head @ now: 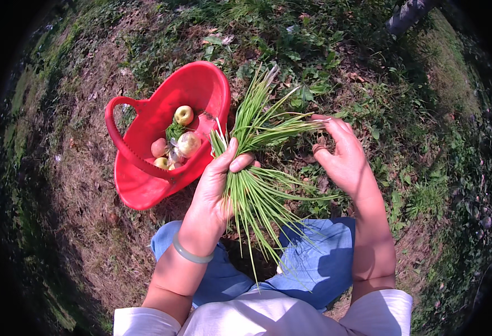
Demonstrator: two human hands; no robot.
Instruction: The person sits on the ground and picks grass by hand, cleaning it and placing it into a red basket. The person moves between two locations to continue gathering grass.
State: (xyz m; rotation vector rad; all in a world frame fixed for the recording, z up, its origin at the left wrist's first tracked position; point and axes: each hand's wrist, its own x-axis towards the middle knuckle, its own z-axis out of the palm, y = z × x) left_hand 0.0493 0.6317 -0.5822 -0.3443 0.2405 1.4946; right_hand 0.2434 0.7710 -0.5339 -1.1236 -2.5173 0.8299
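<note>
My left hand [225,176] grips a bunch of long, thin green chives or similar stalks [258,193] around its middle. Pale ends fan out up and to the right, while green tips hang down over my knees. My right hand [340,151] is at the right side of the bunch, fingers apart, its fingertips close to the ends of some stalks; whether they touch cannot be told. Beside my left hand is a red plastic basket [145,191] with a handle. Inside lie several apples [183,115], one seemingly in clear plastic [188,144], and a small clump of greens [174,131].
Grass, low weeds and dry leaves [90,180] cover the ground. A tree trunk [407,17] stands at the upper right. My bent knees in blue jeans [321,256] are below the bunch.
</note>
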